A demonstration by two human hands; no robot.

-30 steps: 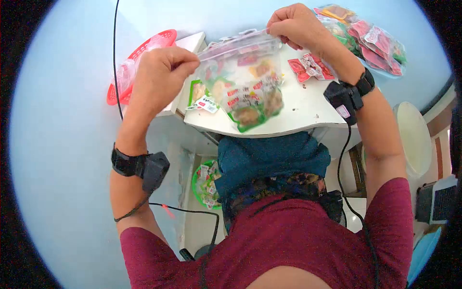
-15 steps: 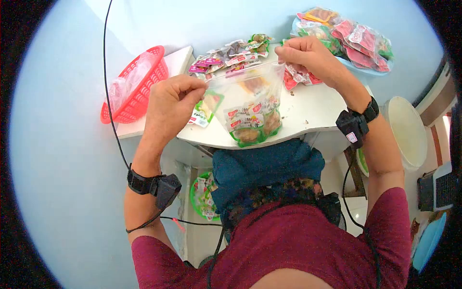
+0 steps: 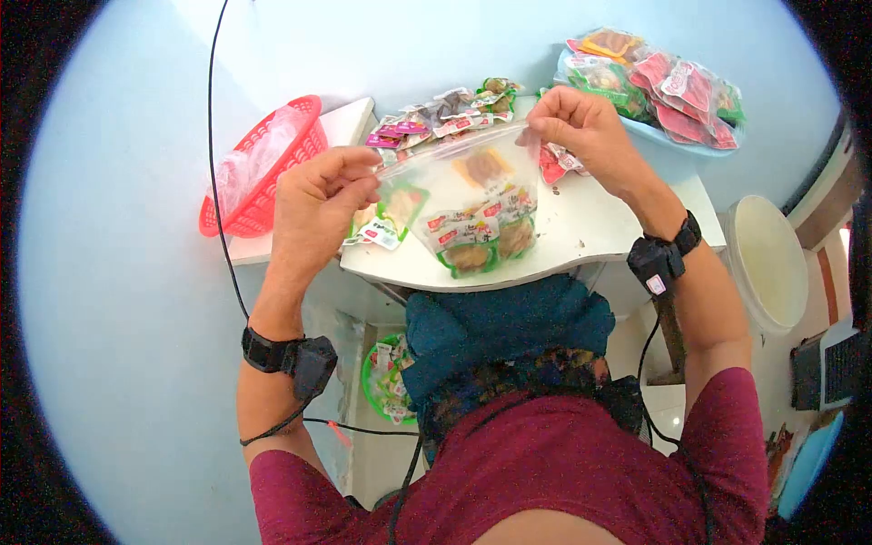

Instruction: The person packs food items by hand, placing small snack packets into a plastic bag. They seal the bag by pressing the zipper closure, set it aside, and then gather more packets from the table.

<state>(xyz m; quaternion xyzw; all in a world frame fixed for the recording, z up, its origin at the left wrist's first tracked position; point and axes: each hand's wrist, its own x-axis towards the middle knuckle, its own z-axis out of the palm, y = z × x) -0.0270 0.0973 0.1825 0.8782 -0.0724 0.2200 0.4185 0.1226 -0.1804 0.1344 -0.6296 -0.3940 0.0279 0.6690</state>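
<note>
A clear plastic bag (image 3: 445, 168) is stretched between my two hands above the white table. My left hand (image 3: 320, 195) pinches its top left corner. The top right corner is gripped between the thumb and fingers of my right hand (image 3: 581, 132). Inside, at the bottom, are several small snack packets (image 3: 481, 236) with white, red and green print; a yellow-edged packet (image 3: 484, 166) shows higher up through the film. Left of the bag, a green-edged packet (image 3: 386, 227) lies on the table near my left hand.
A red basket (image 3: 309, 150) with clear bags stands at the left. Packets (image 3: 445, 113) are heaped along the table's back. A blue basin (image 3: 654, 136) piled with packets is at back right. Below are a green basket (image 3: 368, 377) with packets and a pale bucket (image 3: 767, 263).
The camera view has shifted slightly. My right hand has come a little lower, and the bag's top edge is pulled tauter, with both hands still holding the corners.
</note>
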